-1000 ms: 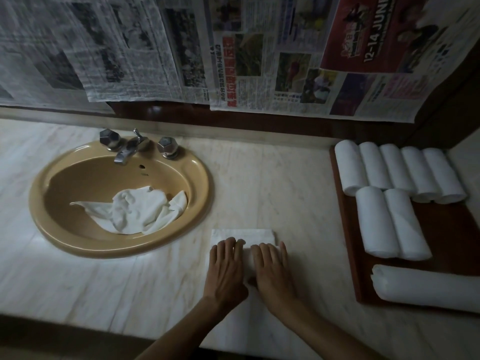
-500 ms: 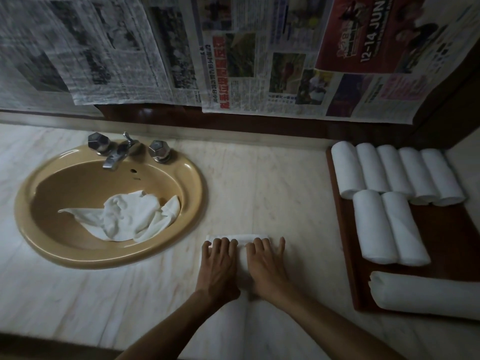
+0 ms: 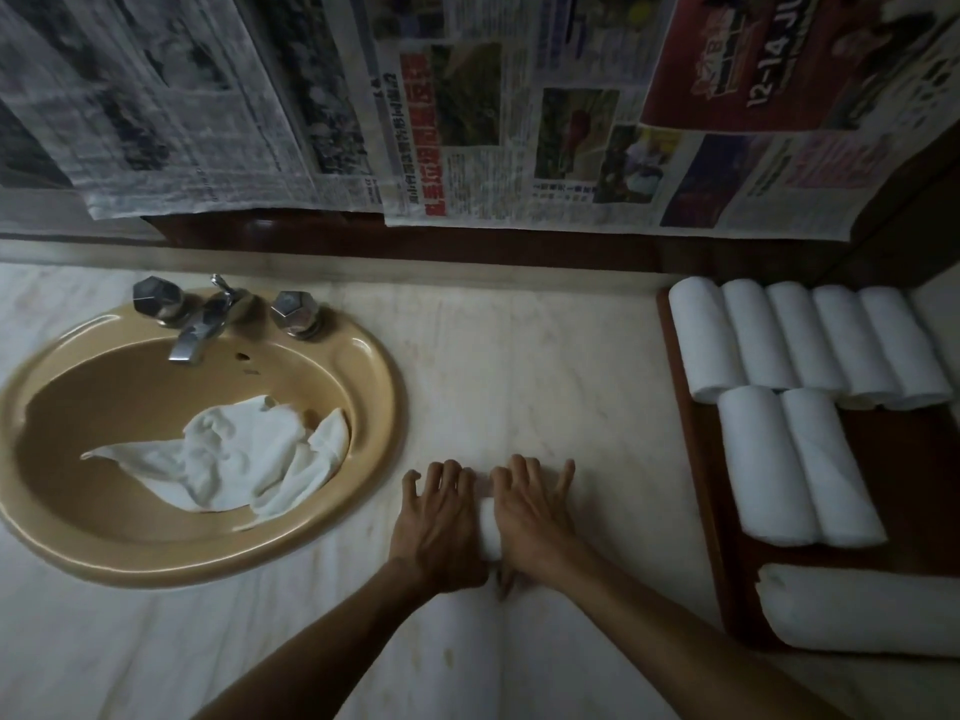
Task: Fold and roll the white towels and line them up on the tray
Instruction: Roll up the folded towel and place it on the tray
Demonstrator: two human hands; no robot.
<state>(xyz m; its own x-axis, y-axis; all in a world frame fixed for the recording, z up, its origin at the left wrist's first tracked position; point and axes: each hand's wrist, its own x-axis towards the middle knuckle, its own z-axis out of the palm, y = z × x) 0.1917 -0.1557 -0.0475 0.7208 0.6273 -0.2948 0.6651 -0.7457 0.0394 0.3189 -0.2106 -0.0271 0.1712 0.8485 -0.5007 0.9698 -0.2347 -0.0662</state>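
Both hands, left hand [image 3: 439,522] and right hand [image 3: 530,517], press flat-fingered on the towel roll [image 3: 490,532]; keep pressure even, then carry it toward the tray [image 3: 691,459] at three o'clock.

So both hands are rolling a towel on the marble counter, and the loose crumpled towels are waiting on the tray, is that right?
Not quite. In the head view both the left hand and the right hand do press a towel roll on the counter, but the crumpled towels lie in the sink. The tray holds only rolled towels.
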